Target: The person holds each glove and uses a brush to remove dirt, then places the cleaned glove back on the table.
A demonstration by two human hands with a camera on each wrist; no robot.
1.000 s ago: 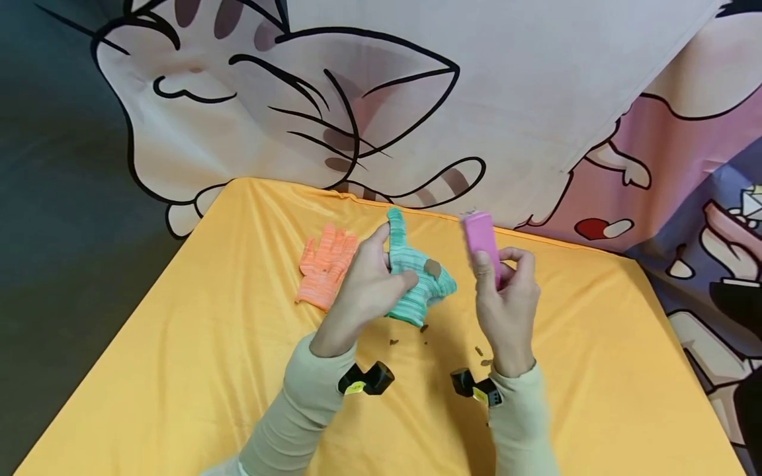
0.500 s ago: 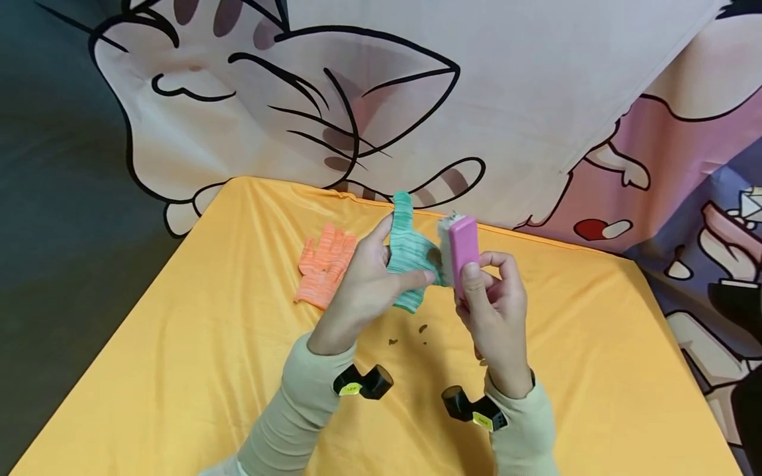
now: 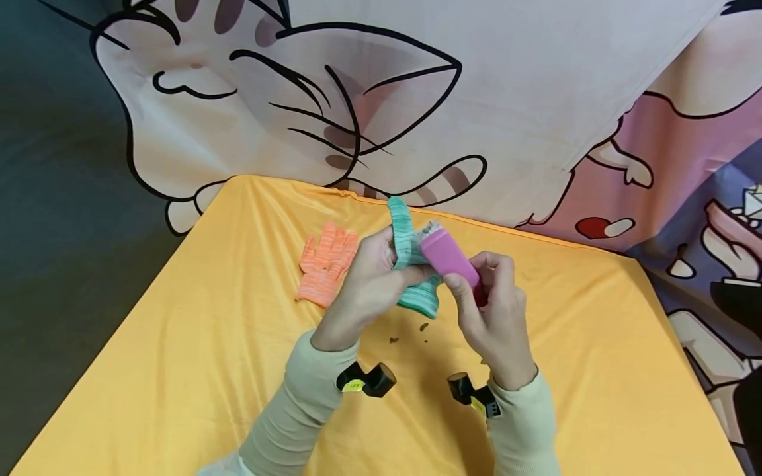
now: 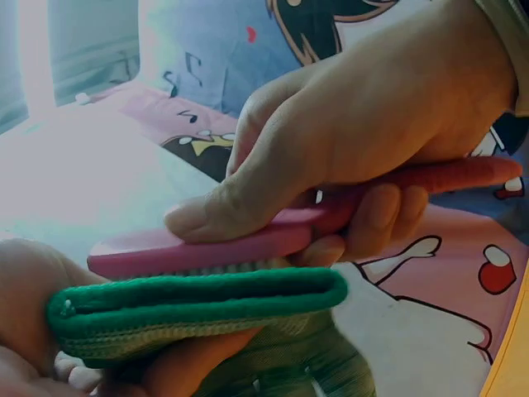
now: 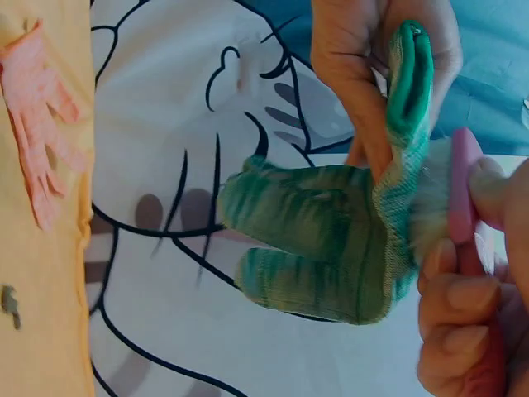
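Note:
My left hand [image 3: 375, 277] holds a green striped knit glove [image 3: 403, 231] above the table, its thumb pressing across the fabric. In the left wrist view the glove's dark green cuff [image 4: 198, 289] faces the camera. A pink brush [image 3: 448, 254] with a red handle [image 4: 446, 175] is gripped by my right hand [image 3: 497, 317], the thumb lying along its back. Its pale bristles [image 5: 431, 198] touch the glove in the right wrist view. The brown patch on the glove is hidden behind the brush in the head view.
An orange glove [image 3: 324, 268] lies flat on the yellow cloth [image 3: 178, 344], left of my hands. Several small brown crumbs [image 3: 424, 326] are scattered on the cloth below the green glove. Behind the table hangs a cartoon-print sheet [image 3: 524, 119].
The brush has come left from beside the glove onto it and now tilts left at its top. The left hand still holds the glove, which has shifted and turned slightly.

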